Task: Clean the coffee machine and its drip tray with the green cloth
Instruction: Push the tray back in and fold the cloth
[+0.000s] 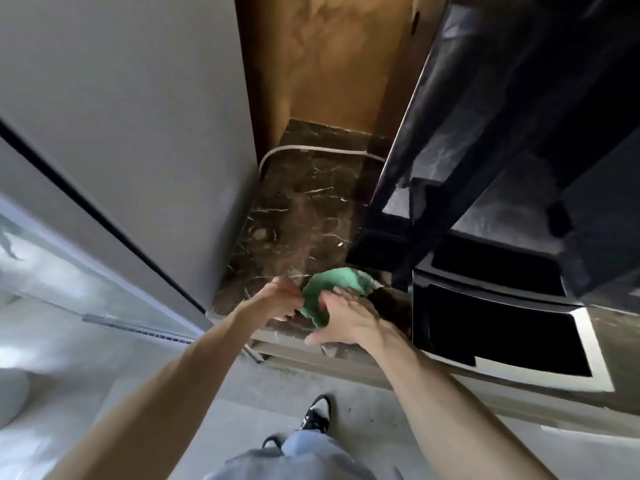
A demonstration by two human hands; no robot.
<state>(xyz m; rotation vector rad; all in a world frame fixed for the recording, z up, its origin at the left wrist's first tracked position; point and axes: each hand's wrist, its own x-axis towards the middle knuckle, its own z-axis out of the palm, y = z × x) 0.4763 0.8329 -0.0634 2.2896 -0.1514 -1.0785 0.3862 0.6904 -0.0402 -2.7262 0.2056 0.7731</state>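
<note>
One green cloth (329, 282) on the table (304, 209), left of one coffee machine (485, 161) | edge is pinched by left hand (277, 301) | right hand (349, 318) is laid on it, fingers (332, 296) straight.

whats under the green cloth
The green cloth lies on the dark marble countertop, near its front edge. The left hand pinches its left edge and the right hand rests on it. Anything directly beneath the cloth is covered.

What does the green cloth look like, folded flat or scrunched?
Scrunched: the green cloth bunches in wavy folds, gripped by the left hand, under the right hand.
</note>
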